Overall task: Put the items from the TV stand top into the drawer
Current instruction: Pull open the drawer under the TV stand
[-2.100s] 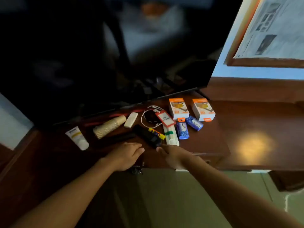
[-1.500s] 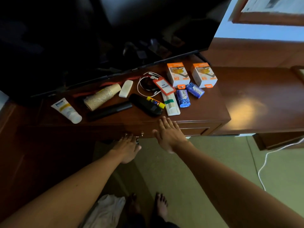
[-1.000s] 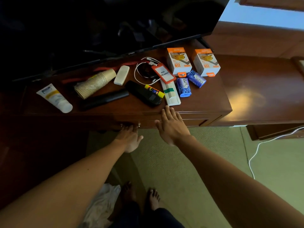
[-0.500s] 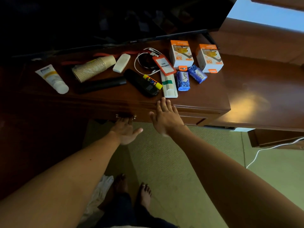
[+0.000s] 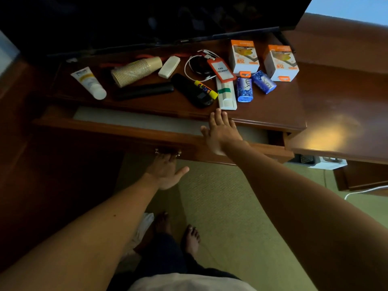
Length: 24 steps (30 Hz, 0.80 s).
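Drawer point(image 5: 147, 131) partly pulled out beneath the TV stand top point(image 5: 262, 110). Left hand point(image 5: 167, 171), palm up, curls its fingers under the drawer's handle point(image 5: 168, 152). Right hand point(image 5: 220, 131), fingers straight, hovers or rests over the drawer's front edge; contact cannot be told. On the top lie a white tube point(image 5: 89, 82), stacked paper cups point(image 5: 135, 70), two orange-white boxes point(image 5: 243, 56) and a badge holder point(image 5: 221, 70).

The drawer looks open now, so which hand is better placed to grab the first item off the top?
Probably the right hand: open, its fingers reach the stand's edge beside the white packet. The left hand holds the drawer handle below.
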Each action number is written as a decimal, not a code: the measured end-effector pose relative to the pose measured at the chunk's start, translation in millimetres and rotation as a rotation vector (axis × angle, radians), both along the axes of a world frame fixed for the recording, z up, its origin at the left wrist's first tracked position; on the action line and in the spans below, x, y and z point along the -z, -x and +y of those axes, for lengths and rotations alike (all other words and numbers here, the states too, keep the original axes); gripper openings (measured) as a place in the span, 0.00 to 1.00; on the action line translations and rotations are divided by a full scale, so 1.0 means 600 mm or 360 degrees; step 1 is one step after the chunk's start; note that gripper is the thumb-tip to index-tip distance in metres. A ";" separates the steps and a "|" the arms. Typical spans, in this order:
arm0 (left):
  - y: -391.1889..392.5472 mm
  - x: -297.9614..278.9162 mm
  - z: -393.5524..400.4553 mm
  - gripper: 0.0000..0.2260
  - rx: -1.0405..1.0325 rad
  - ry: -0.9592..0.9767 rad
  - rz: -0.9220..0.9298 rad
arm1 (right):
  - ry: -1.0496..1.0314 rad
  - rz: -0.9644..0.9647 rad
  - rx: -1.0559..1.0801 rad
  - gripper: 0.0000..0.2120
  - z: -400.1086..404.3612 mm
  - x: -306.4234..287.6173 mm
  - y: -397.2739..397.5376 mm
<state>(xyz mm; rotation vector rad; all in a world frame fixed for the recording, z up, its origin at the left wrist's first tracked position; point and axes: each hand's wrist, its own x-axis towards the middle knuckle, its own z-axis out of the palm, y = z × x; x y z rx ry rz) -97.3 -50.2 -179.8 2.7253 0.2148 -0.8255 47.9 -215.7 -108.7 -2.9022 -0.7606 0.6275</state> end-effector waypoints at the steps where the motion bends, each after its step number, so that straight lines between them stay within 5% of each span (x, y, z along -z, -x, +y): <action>1: 0.010 0.002 -0.003 0.41 0.0000 -0.0008 -0.0014 | -0.0004 0.0001 0.0007 0.34 0.000 0.000 0.001; 24: 0.191 0.009 -0.061 0.40 0.0021 -0.0093 -0.0044 | 0.0044 0.0055 0.0090 0.34 0.010 -0.008 0.008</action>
